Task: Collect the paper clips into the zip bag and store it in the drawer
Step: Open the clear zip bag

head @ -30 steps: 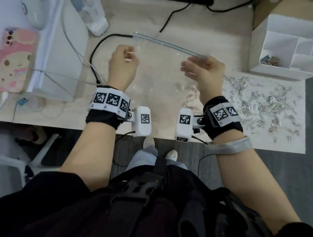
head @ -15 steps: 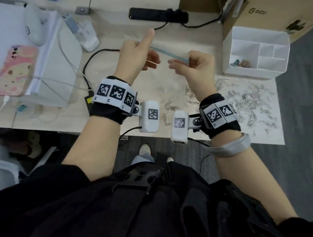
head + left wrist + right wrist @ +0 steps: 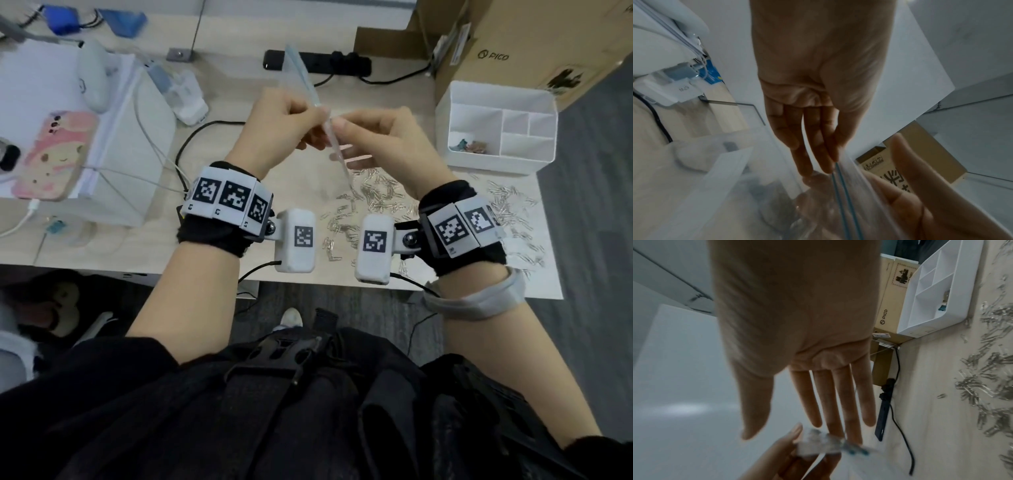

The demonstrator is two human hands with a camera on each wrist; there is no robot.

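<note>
A clear zip bag [image 3: 310, 87] with a blue zip line [image 3: 844, 203] hangs edge-on between both hands above the desk. My left hand [image 3: 308, 113] pinches its top edge; in the left wrist view the left fingers [image 3: 818, 154] lie along the zip. My right hand [image 3: 342, 133] pinches the bag from the other side, thumb in front and fingers behind. In the right wrist view the right fingers [image 3: 838, 402] reach the bag's blurred corner [image 3: 824, 445]. Several silver paper clips [image 3: 376, 198] lie scattered on the desk below and to the right [image 3: 992, 386]. No drawer shows.
A white divided organizer [image 3: 493, 161] stands at the right, with a cardboard box [image 3: 513, 41] behind it. A black power strip [image 3: 318, 65] and cables lie at the back. A phone [image 3: 51, 154] rests on white boxes at the left. The desk's front edge runs under my wrists.
My hands have come close together, from holding the bag's top edge stretched across. The bag now stands edge-on, its top pointing away from me.
</note>
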